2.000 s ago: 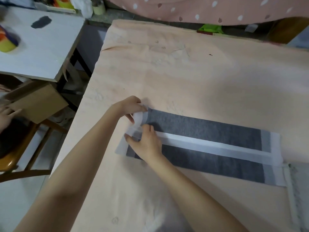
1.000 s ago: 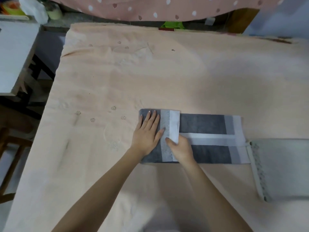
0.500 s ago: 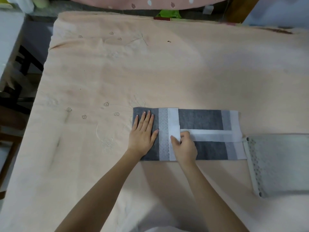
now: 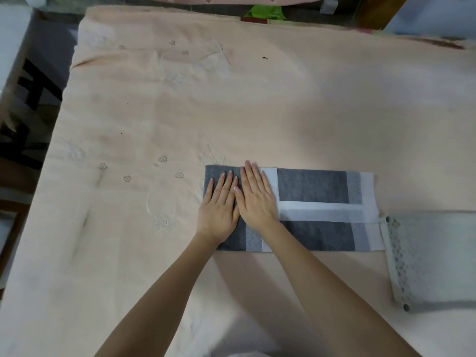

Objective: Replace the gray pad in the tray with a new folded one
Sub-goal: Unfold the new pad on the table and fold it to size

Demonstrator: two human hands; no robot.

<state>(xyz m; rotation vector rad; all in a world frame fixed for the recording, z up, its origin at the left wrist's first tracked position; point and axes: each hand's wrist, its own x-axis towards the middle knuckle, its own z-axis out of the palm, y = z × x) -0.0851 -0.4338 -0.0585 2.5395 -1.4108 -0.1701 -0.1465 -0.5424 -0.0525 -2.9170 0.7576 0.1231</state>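
1. Broadly, a peach cloth (image 4: 231, 104) with faint embroidered flowers covers the whole work surface and fills most of the head view.
2. Toward the near right of that cloth lies the gray pad (image 4: 313, 186), a long strip running left to right, with a white band along its middle and paler white edging at its right end.
3. At the left end of the pad, a section is folded over onto the rest, and a white strip of the fold shows just right of the hands.
4. Just beside the pad's right end sits the tray (image 4: 435, 258), a pale gray rectangle with a perforated rim; whether pad and tray touch is hard to tell.
5. On the folded left end the left hand (image 4: 219, 204) lies flat, fingers straight and slightly spread, pressing the gray surface and gripping nothing.
6. Right beside it the right hand (image 4: 256, 197) lies palm down, fingers straight and together, pressing the fold and grasping nothing; the two hands touch along their inner edges.
7. Past the far edge of the cloth a small green object (image 4: 265, 12) peeks out.
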